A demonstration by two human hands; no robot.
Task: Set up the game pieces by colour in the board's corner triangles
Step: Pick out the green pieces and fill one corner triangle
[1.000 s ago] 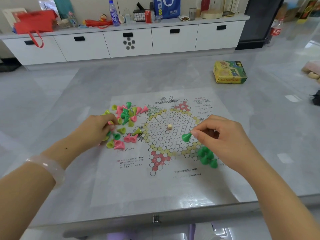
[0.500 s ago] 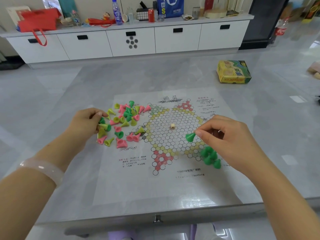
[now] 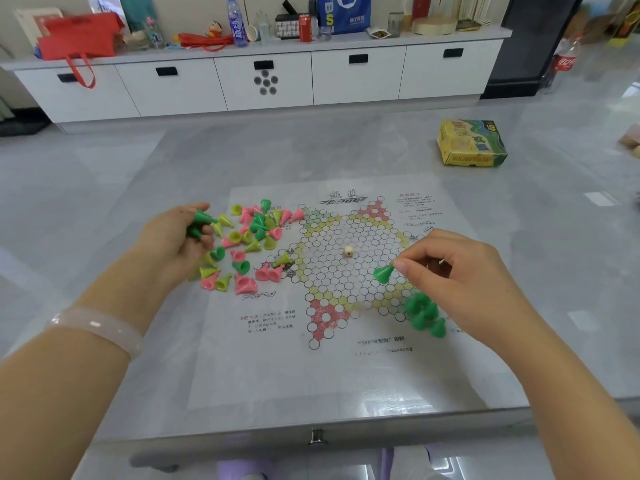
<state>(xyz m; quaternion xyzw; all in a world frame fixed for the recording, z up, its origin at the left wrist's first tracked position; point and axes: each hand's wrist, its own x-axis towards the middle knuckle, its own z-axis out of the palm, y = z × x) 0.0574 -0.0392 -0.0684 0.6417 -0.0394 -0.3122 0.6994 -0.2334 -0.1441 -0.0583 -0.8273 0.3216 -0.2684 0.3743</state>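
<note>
The right hand (image 3: pixel 460 271) pinches a green cone piece (image 3: pixel 383 274) by its narrow tip between thumb and forefinger. The cone lies nearly level in the air, long axis running left to right, wide flared base pointing left and slightly down, over the right part of the hexagon grid on the paper game board (image 3: pixel 346 306). Just beside that hand, at the board's lower-right corner triangle, a cluster of green pieces (image 3: pixel 424 315) stands close together, bases down.

The left hand (image 3: pixel 176 237) is curled round a green piece (image 3: pixel 202 217) whose tip points right, toward the pile; a second green piece shows under the fingers (how many it holds in all cannot be told). A pale translucent bangle (image 3: pixel 100 327) circles that wrist.

Between the left hand and the grid sits a loose pile of pink, yellow-green and green cone pieces (image 3: pixel 249 244), most tipped on their sides and pointing every way, some touching. A small cream die (image 3: pixel 348 251) rests near the grid's middle.

The board is a thin, glossy printed sheet of small circles with red, yellow and green zones, flat on a grey marble-look table (image 3: pixel 311 154). A yellow and green cardboard box (image 3: pixel 471 143) lies well apart at the far right. Beyond, a white drawer cabinet (image 3: pixel 266 81) carries bottles, a red can and red bags.
</note>
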